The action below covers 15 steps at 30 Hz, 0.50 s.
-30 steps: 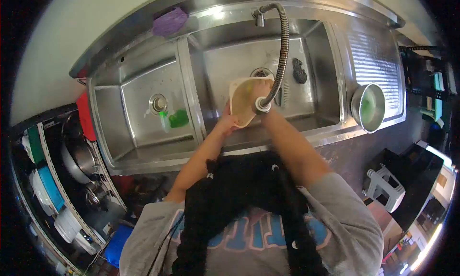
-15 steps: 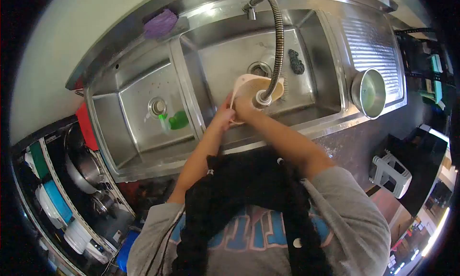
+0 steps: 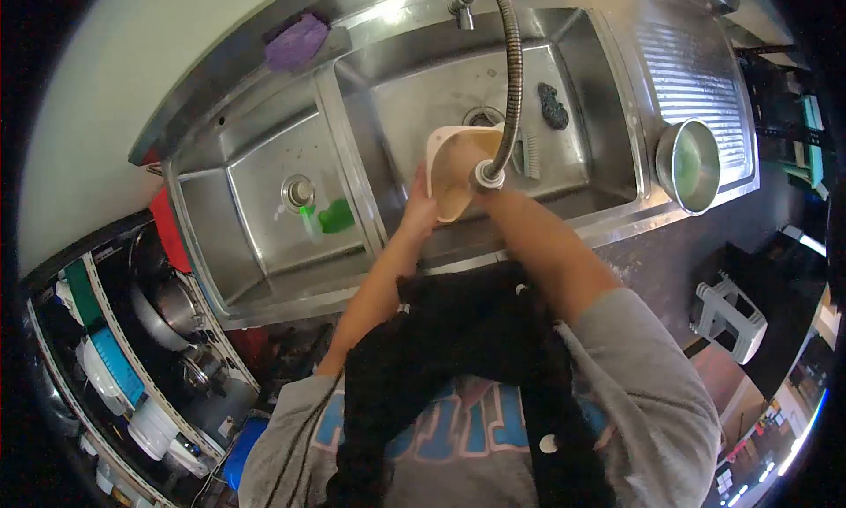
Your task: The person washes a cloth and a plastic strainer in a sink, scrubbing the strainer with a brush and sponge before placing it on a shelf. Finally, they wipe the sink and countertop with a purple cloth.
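Observation:
A cream plastic container (image 3: 451, 212) is tilted over the right basin, its open mouth facing up. Along its left wall, my left hand (image 3: 423, 207) grips the rim. My right hand (image 3: 471, 163) reaches inside the container, blurred by motion. Whether it holds anything is hidden. The flexible metal faucet hose (image 3: 514, 76) arches above, and its white end (image 3: 488, 175) hangs over my right wrist. A white-bristled brush (image 3: 529, 155) lies on the basin floor beside the container. Further right is a dark scouring pad (image 3: 552, 107).
The left basin (image 3: 264, 173) holds a green sponge-like item (image 3: 335, 216) near its drain. A purple cloth or bag (image 3: 296, 43) rests on the back ledge. On the right drainboard stands a metal bowl (image 3: 689, 166). Shelves with pots (image 3: 167, 314) stand at left, a white stool (image 3: 731, 318) at right.
The container has turned so its inside shows more to me. My right hand has moved from the near rim into the container. My left hand stays on the left side.

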Each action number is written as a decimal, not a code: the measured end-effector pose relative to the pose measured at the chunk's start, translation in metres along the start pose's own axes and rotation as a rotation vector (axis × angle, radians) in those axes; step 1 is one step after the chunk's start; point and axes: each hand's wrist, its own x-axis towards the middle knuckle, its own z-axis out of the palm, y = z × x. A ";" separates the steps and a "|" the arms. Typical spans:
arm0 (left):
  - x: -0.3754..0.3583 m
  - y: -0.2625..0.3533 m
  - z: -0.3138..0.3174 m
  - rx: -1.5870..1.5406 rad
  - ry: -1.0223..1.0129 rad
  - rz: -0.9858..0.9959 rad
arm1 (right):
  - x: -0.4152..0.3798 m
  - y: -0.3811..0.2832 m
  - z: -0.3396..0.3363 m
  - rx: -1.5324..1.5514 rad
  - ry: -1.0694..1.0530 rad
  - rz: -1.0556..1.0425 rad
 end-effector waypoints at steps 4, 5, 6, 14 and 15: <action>0.009 -0.006 0.006 0.028 -0.012 0.273 | 0.007 0.012 -0.018 0.192 -0.160 0.011; 0.006 -0.001 0.006 0.040 -0.018 0.258 | 0.006 0.014 -0.023 0.206 -0.173 -0.006; 0.003 0.003 0.007 0.162 0.028 0.290 | 0.006 0.016 -0.027 0.216 -0.180 -0.028; 0.000 0.018 0.005 -0.243 -0.133 0.216 | 0.014 -0.015 -0.066 0.168 -0.342 -0.114; 0.005 0.021 0.009 -0.203 -0.085 0.187 | 0.017 -0.023 -0.079 0.147 -0.356 -0.118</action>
